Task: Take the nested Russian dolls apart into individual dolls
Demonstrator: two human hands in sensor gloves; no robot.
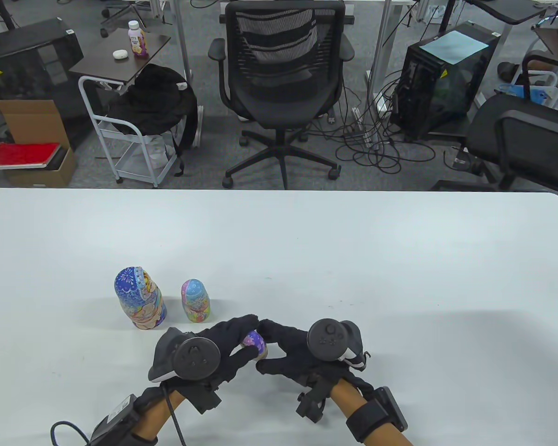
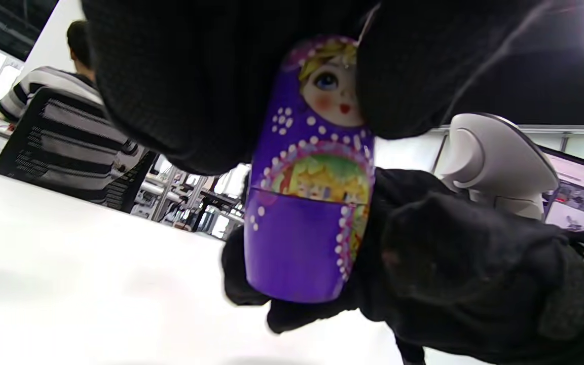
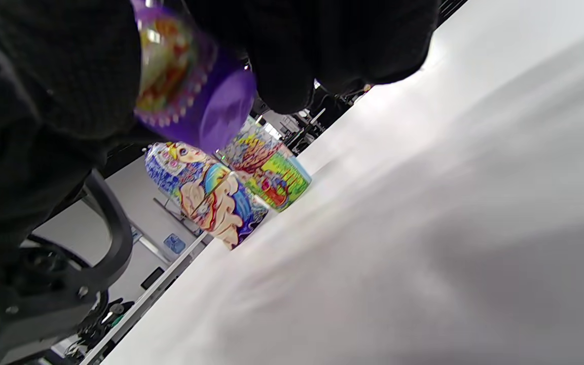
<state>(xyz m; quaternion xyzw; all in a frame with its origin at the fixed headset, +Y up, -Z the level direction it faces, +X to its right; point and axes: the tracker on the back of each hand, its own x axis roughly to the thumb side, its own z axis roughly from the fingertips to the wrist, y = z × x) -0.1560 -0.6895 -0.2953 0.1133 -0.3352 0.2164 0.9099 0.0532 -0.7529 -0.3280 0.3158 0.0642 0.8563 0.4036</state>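
A small purple doll (image 1: 255, 344) is held between both hands just above the white table (image 1: 307, 241). My left hand (image 1: 235, 341) grips its upper half; my right hand (image 1: 279, 344) grips its lower half. In the left wrist view the purple doll (image 2: 312, 172) is whole, with its seam closed. It also shows in the right wrist view (image 3: 190, 86). A large blue doll (image 1: 139, 298) and a medium light-blue and pink doll (image 1: 195, 301) stand upright to the left, behind my left hand. Both also show in the right wrist view: the large doll (image 3: 206, 195) and the medium doll (image 3: 266, 167).
The table's far edge (image 1: 279, 190) borders an office floor with a black chair (image 1: 279, 93), a white cart (image 1: 125, 139) and a computer tower (image 1: 441, 79).
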